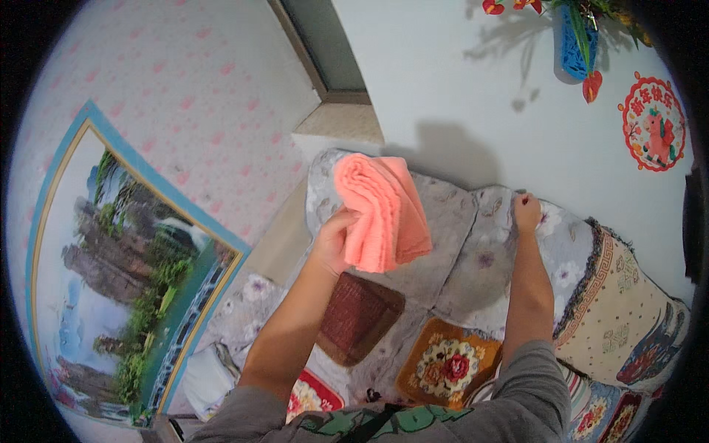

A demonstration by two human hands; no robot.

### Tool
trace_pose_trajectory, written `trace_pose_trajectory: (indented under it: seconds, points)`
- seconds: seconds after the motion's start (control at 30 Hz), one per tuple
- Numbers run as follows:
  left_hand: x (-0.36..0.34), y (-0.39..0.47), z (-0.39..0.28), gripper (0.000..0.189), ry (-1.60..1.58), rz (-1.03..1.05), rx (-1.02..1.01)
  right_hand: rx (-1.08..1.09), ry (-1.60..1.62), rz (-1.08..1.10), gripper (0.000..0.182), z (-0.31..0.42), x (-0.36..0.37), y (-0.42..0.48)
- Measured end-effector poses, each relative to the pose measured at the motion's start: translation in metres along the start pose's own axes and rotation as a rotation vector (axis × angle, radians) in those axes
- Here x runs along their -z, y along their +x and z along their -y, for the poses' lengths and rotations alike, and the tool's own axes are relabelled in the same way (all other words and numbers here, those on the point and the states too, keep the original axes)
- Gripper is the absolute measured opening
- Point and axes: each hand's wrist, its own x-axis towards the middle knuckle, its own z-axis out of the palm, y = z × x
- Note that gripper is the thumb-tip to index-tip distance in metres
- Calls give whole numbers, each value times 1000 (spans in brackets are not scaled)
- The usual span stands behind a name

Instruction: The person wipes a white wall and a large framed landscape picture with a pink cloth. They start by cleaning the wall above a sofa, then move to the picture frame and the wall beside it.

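Observation:
My left hand point(333, 239) grips a folded coral-pink towel point(382, 216) by its lower left side, holding it up in front of the sofa. Its soft layers show along the near edge, and my fingertips are hidden behind them. Off to the right, my right hand point(527, 213) is curled into a fist at the top of the sofa's backrest. Whether it pinches the grey floral sofa cover point(484, 260) there, I cannot tell. Below the towel, a brown seat mat point(360, 318) lies on the sofa.
A gold floral seat mat point(448, 362) and a red one point(316, 396) lie nearer me. A beige patterned cover with a fringe point(615, 299) drapes the right side. A landscape picture point(127, 266) hangs left; a blue wall vase point(576, 44) with red flowers hangs upper right.

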Motion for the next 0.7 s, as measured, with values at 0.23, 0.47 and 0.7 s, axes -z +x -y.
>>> trace_pose_trajectory:
  seconds: [0.23, 0.47, 0.7]
  points:
    - [34, -99, 28, 46, -225, -181, 11, 58, 754, 576, 42, 199, 100, -154]
    - [-56, -129, 63, 49, 491, 28, -156, 1000, 929, 10, 53, 292, 151, -304]
    - [-76, -163, 62, 53, -51, 57, 93, -61, 804, 514, 61, 170, 169, -230]
